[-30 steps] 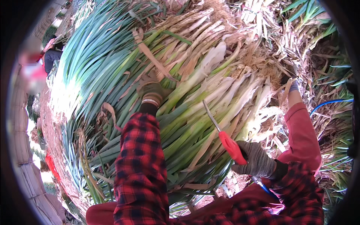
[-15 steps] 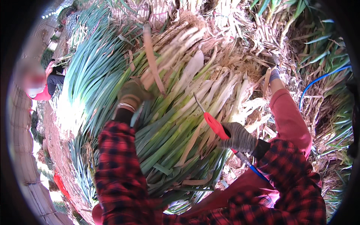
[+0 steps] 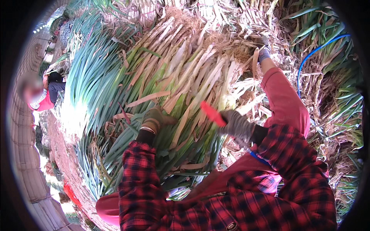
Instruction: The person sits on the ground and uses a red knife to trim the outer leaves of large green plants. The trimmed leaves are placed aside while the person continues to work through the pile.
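A wide heap of green onions (image 3: 169,77) lies before me, pale roots at the far side and long green leaves toward me and to the left. My left hand (image 3: 157,118), in a dull green glove, rests low on the leaves. One of its fingers stretches out to the right; the others are partly hidden. My right hand (image 3: 237,125), in a grey striped glove, is closed around a red-handled air blow gun (image 3: 212,113) with a blue hose at its rear. The gun is held above the right side of the heap, its thin nozzle blurred.
A blue hose (image 3: 306,65) curves over more leafy plants at the right. My red-trousered leg (image 3: 283,96) stretches along the heap's right side. Dry husks (image 3: 250,23) lie behind the roots. Another person (image 3: 40,94) sits at the far left.
My left hand has moved toward me and right, away from the upper stalks, where blurred stalks and a dry leaf were moving. The blow gun has shifted slightly left and up with my right hand.
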Demonstrator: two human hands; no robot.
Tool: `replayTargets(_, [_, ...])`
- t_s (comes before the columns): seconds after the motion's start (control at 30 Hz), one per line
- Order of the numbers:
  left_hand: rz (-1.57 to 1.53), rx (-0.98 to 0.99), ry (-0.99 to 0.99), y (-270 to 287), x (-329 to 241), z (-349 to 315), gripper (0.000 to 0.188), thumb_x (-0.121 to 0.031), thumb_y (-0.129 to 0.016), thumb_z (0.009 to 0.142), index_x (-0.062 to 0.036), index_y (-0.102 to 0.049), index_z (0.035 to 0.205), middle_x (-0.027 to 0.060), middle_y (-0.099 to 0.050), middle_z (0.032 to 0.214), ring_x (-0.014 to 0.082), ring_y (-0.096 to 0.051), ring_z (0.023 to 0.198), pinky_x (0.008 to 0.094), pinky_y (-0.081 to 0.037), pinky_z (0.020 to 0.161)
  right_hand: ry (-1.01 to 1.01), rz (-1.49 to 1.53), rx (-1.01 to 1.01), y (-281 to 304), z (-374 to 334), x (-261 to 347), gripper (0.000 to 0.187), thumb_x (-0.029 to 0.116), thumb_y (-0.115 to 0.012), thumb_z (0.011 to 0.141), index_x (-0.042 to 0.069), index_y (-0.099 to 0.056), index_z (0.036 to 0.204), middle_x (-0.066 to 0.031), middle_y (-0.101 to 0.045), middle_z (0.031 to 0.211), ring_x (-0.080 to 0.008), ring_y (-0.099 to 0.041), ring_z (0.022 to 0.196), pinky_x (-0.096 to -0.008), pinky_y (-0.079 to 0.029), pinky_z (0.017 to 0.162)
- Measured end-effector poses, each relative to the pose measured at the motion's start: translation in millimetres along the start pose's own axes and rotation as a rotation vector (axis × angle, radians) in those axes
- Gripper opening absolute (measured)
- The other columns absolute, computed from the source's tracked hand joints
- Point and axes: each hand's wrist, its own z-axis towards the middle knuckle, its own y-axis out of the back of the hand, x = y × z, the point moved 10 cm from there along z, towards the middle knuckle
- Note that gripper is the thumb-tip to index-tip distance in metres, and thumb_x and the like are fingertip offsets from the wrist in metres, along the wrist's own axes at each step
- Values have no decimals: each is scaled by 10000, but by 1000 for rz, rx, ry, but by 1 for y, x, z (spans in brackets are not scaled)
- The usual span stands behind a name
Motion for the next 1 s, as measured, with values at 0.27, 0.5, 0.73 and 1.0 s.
replayTargets(0.27, [8,19,-38,-8,16,14,1084,-564,-834,517,72,-536,1342,255,-624,1271,335,-611,1194,366,-470,1016,-211,-56,17,-7,36,-19,393,335,-784,668,-20,-664,787,-163,-638,677,-253,-639,593,-381,-513,597])
replayTargets(0.5, [-54,-10,-15,-14,44,20,1096,-559,-845,520,70,-520,1357,253,-606,1303,344,-585,1229,369,-457,1033,-57,-38,181,-54,22,8,400,324,-805,670,15,-683,892,-169,-653,739,-265,-657,700,-392,-517,711])
replayTargets(0.73, [-72,25,-12,-6,14,14,1097,-563,-848,529,77,-514,1355,261,-602,1303,343,-581,1237,368,-456,1036,-254,-165,-185,57,99,-64,303,233,-781,697,-20,-691,836,-81,-613,626,-165,-563,555,-348,-485,590])
replayTargets(1.0, [-34,-11,-10,-3,3,0,1040,-569,-825,574,89,-532,1323,277,-630,1239,356,-600,1203,396,-468,1011,-321,-28,-281,113,160,-112,268,196,-774,725,-43,-725,836,-78,-686,692,-159,-636,590,-323,-511,581])
